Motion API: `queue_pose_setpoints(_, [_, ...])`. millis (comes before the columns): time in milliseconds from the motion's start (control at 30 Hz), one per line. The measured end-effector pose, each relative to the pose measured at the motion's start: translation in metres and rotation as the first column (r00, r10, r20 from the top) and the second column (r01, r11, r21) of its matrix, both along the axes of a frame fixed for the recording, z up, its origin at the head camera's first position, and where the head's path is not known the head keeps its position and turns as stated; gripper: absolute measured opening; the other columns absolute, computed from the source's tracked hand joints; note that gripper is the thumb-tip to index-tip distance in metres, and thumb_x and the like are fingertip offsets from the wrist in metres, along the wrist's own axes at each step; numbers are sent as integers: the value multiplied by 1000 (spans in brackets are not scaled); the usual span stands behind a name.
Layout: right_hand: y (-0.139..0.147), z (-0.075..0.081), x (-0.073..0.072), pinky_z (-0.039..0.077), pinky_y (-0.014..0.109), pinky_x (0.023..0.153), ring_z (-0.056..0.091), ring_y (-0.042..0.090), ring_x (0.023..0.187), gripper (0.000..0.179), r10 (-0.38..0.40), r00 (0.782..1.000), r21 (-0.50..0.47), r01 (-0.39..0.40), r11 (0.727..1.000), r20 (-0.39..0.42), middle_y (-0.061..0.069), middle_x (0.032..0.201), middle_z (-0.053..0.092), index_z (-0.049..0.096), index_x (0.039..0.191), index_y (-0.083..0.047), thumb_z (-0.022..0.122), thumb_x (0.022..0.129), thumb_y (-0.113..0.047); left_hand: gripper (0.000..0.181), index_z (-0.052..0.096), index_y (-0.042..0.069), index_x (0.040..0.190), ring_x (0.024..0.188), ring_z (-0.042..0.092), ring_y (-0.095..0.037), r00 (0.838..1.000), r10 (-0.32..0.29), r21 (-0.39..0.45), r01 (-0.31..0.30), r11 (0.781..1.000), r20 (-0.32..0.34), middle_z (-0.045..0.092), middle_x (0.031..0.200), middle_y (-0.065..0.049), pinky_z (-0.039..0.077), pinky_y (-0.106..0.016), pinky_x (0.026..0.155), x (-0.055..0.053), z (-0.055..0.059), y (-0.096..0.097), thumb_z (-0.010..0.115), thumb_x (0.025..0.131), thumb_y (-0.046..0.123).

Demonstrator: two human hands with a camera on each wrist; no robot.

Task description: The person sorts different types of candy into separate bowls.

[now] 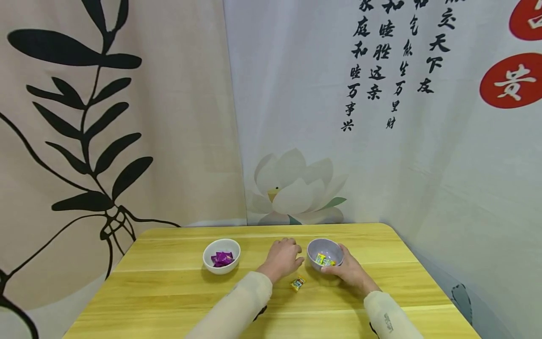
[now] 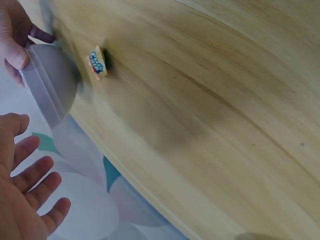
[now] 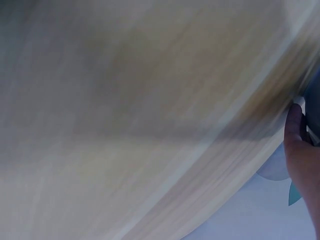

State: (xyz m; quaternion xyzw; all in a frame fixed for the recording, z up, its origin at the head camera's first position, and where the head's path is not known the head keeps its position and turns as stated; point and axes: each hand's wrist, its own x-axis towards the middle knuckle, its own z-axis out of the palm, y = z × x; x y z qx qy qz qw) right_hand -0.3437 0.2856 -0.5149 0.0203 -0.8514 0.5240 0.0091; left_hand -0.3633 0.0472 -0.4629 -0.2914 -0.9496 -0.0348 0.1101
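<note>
My right hand [image 1: 352, 273] grips a greyish-purple bowl [image 1: 314, 247] by its right side, and yellow-wrapped candies [image 1: 325, 260] lie inside it. In the left wrist view the bowl [image 2: 65, 80] appears tilted, with the right hand's fingers at its rim. Just left of the bowl hovers my left hand [image 1: 282, 258], its fingers apart and holding nothing; the left wrist view shows these fingers loosely spread. One yellow-wrapped candy [image 1: 298, 283] lies on the table below and between the hands. Only part of the right hand [image 3: 305, 155] shows in the right wrist view, against a dark bowl edge.
A white bowl [image 1: 207, 259] with purple-wrapped candies [image 1: 222, 259] stands on the wooden table [image 1: 169, 282], left of the left hand. Behind the table's far edge hangs a printed curtain [image 1: 288, 117] with a plant, a lotus and writing.
</note>
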Motion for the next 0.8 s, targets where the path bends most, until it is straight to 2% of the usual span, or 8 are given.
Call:
queue_pose_setpoints(133, [1, 2, 1, 27, 58, 111, 40, 41, 132, 112, 5, 1000, 25, -5, 1000, 6, 28, 147, 39, 16, 153, 4, 88, 75, -32, 33, 75, 20, 110, 100, 61, -20, 999, 21, 15, -22, 1000, 34, 66, 107, 2, 51, -41, 87, 4, -8, -6, 66, 94, 47])
queue_pose_setpoints(367, [2, 3, 0, 25, 59, 112, 36, 43, 135, 113, 2, 1000, 57, -3, 998, 12, 30, 148, 36, 15, 154, 4, 87, 76, -33, 50, 75, 15, 105, 94, 59, -21, 989, 66, 6, -67, 998, 131, 63, 100, 0, 50, -43, 81, 18, -38, -13, 69, 84, 61])
queue_pose_setpoints(467, [3, 2, -1, 25, 58, 112, 37, 42, 134, 112, 7, 1000, 44, -7, 999, 7, 30, 147, 37, 15, 153, 5, 87, 76, -31, 50, 73, 15, 98, 89, 56, -20, 983, 77, 3, -79, 997, 166, 59, 93, 0, 48, -42, 79, 22, -48, -14, 71, 81, 63])
queue_pose_setpoints(600, [2, 1, -1, 26, 58, 112, 38, 41, 133, 113, 2, 1000, 33, -2, 999, 17, 29, 148, 37, 14, 154, 5, 88, 75, -32, 38, 73, 18, 93, 87, 56, -19, 987, 71, 10, -73, 997, 146, 58, 90, 1, 48, -42, 76, 22, -57, -13, 74, 83, 55])
queue_pose_setpoints(667, [2, 1, 0, 26, 58, 112, 38, 41, 133, 113, 1, 1000, 36, -2, 999, 21, 29, 148, 36, 14, 154, 5, 88, 75, -31, 32, 73, 19, 90, 85, 56, -18, 991, 61, 11, -63, 998, 119, 58, 88, 2, 48, -40, 74, 22, -58, -12, 75, 84, 50])
queue_pose_setpoints(800, [2, 3, 1, 26, 58, 112, 37, 41, 133, 112, 4, 1000, 40, -5, 999, 20, 30, 148, 36, 15, 153, 5, 88, 75, -30, 31, 65, 19, 71, 77, 54, -17, 997, 45, -24, -43, 999, 65, 54, 81, 3, 46, -37, 71, 21, -57, -13, 74, 85, 45])
